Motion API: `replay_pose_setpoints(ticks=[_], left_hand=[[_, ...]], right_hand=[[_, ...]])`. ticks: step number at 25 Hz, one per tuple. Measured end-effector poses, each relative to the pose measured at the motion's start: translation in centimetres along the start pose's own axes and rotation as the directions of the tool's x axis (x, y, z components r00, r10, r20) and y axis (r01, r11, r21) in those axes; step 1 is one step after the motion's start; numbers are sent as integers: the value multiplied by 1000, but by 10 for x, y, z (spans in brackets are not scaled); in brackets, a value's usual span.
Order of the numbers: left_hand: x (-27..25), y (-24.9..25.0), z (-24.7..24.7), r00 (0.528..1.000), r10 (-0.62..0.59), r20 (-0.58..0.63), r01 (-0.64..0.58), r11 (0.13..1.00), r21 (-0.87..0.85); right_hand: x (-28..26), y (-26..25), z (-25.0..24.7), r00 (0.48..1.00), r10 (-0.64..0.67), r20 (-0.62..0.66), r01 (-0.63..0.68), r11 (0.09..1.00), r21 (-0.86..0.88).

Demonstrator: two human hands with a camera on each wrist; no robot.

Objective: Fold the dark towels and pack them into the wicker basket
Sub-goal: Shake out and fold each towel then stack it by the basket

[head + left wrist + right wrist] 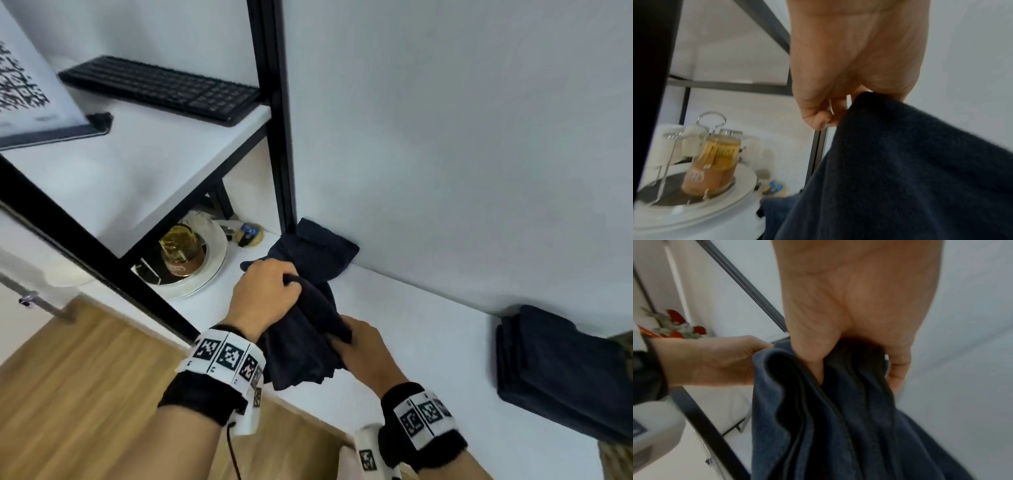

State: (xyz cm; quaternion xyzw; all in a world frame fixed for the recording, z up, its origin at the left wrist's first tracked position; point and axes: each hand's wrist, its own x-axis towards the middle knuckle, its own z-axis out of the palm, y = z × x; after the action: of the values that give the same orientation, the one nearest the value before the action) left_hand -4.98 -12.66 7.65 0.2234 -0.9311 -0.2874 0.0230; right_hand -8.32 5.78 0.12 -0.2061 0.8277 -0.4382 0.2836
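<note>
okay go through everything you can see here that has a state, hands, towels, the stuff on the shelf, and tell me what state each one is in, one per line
Left hand: gripping the held towel's upper edge.
Right hand: gripping the same towel lower down.
Held dark navy terry towel: bunched, unfolded, lifted off the white table.
Second dark towel: crumpled against the wall.
Stack of dark towels: folded, lying at the table's right.
Black keyboard: lying flat on the shelf.
Glass jar of amber liquid: upright on a white plate.

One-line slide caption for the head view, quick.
Both hands, left hand and right hand, grip a dark towel above the white counter, folded towels stacked nearby.
</note>
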Motion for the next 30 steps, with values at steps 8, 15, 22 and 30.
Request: replay_pose_setpoints(ticks=[8, 15, 22, 30], left_hand=[[-39, 99, -32, 888, 415, 197, -318, 865, -389], [-42, 127, -22, 905, 388, 174, -223, 782, -582], [-37, 147, -17, 866, 388, 315, -5, 637, -771], [-14, 176, -41, 864, 504, 14, -421, 735, -531]], right_hand=[[-46, -105, -122, 990, 120, -71, -72, 877, 475], [-78, -118, -168, 934, 197, -297, -17, 857, 514], [-91, -109, -196, 907, 194, -373, -5, 892, 453], [-98, -108, -204, 910, -123, -395, 31, 972, -232]])
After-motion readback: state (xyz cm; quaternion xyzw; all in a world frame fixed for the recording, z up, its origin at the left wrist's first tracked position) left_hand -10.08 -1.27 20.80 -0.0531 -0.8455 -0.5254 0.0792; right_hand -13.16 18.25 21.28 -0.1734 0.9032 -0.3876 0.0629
